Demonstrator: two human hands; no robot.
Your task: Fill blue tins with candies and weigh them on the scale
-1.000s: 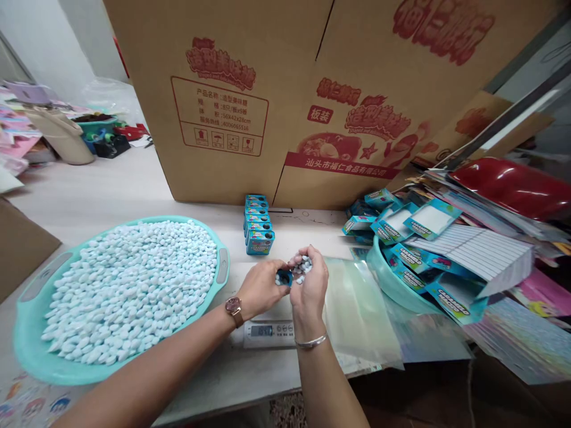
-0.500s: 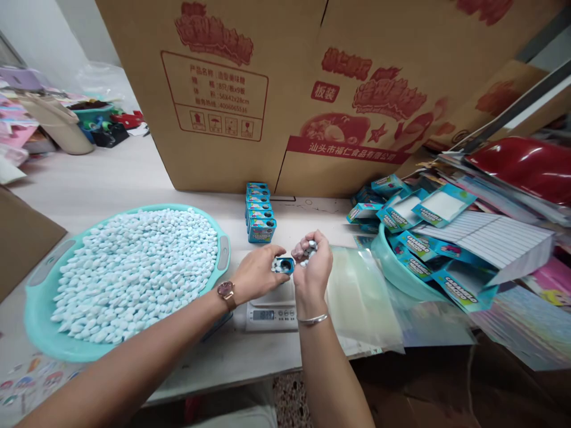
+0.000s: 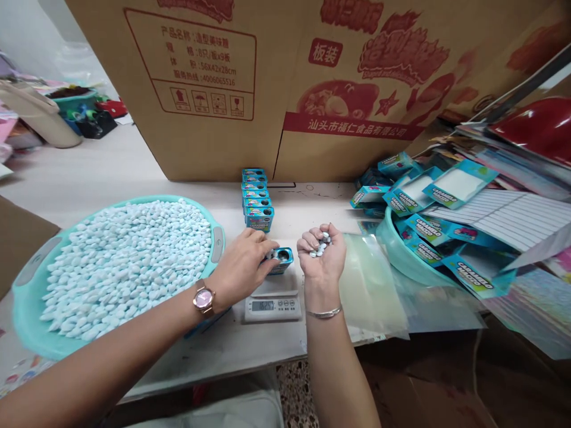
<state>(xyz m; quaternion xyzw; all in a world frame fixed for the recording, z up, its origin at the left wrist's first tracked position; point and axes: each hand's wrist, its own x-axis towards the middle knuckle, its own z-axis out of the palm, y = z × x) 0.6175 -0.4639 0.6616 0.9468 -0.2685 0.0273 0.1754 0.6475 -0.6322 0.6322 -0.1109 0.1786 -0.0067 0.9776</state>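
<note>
My left hand (image 3: 245, 260), a watch on its wrist, reaches over the left end of a small blue candy box (image 3: 284, 255). Pale candies show at its closed fingertips; part of the box is hidden behind them. The box stands on a white kitchen scale (image 3: 273, 308) with a lit display. To the right, my right hand (image 3: 322, 261) is turned palm up, fingers curled around several pale candies (image 3: 322, 245). On the left is a turquoise basin (image 3: 27, 297) heaped with pale blue candies (image 3: 129, 267).
Several small blue boxes (image 3: 259, 217) stand in a row behind the scale, before a large cardboard carton (image 3: 214, 142). At the right, a turquoise bowl (image 3: 401, 255) holds blue printed sleeves (image 3: 477, 273). Clear plastic bags (image 3: 372, 285) lie on the table beside my right forearm.
The box has gone from my left hand's grip down onto the scale, and that hand has shifted to its left end. My right hand has moved slightly right, away from the box, still holding candies.
</note>
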